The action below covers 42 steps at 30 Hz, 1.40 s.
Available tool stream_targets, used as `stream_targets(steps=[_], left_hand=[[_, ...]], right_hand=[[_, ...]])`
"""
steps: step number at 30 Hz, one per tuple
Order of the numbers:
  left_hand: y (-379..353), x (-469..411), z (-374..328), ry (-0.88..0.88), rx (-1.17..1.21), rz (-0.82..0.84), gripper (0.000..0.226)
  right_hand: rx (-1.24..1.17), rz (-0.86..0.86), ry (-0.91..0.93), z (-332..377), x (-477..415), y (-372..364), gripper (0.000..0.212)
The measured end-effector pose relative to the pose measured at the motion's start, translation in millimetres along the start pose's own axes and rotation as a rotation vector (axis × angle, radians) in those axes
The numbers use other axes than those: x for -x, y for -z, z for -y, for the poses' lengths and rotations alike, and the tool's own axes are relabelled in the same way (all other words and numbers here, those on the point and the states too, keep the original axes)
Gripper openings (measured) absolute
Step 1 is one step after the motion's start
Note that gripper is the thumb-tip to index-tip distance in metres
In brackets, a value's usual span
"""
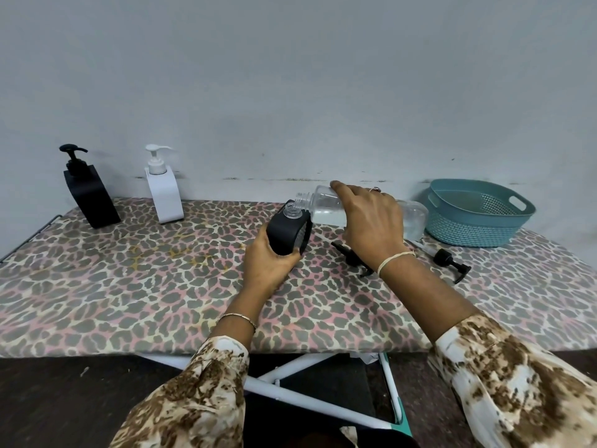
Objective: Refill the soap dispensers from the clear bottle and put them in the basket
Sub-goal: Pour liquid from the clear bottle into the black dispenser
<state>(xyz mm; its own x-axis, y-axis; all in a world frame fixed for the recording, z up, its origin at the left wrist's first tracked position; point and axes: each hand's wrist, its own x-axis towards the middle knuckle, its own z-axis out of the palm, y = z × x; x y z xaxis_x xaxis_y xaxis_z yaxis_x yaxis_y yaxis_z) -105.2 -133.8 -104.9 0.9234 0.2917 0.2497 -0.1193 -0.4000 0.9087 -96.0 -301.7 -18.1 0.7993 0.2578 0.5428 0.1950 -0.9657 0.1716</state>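
Where the leopard-print tabletop [129, 286] meets a grey wall [290, 76], a black dispenser [93, 195] and a white dispenser [164, 195] stand back left. A third dispenser [286, 234], uncapped, is gripped by the fingers [260, 237] of the left hand [268, 266]. The right hand [371, 221] grasps the single clear bottle [326, 205], tilted mouth-to-neck. Two loose pumps [450, 261] lie near; one basket [458, 227] sits right.

Home room, scuffed wall [290, 76], cloth-covered folding table [129, 286]

Table [129, 286] here is a leopard-print cloth over white crossed legs [290, 370]. Back left by the wall there's a black dispenser [92, 195] and a white dispenser [164, 197], both upright, pumps on. Far right sits a teal basket [478, 221]. One loose pump [452, 265] lies flat near it, and a second pump [350, 255] lies further left, partly hidden.
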Motion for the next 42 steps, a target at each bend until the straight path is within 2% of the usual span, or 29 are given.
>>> stream_targets(steps=[14, 34, 42], left_hand=[[4, -5, 0, 0.02, 0.008, 0.032, 0.063], [12, -16, 2, 0.121, 0.108, 0.152, 0.069], [13, -15, 0, 0.14, 0.143, 0.158, 0.063]], right_hand=[[0.02, 0.023, 0.01, 1, 0, 2, 0.074], [0.02, 0.018, 0.013, 4, -1, 8, 0.067], [0.021, 0.003, 0.011, 5, -1, 9, 0.065]])
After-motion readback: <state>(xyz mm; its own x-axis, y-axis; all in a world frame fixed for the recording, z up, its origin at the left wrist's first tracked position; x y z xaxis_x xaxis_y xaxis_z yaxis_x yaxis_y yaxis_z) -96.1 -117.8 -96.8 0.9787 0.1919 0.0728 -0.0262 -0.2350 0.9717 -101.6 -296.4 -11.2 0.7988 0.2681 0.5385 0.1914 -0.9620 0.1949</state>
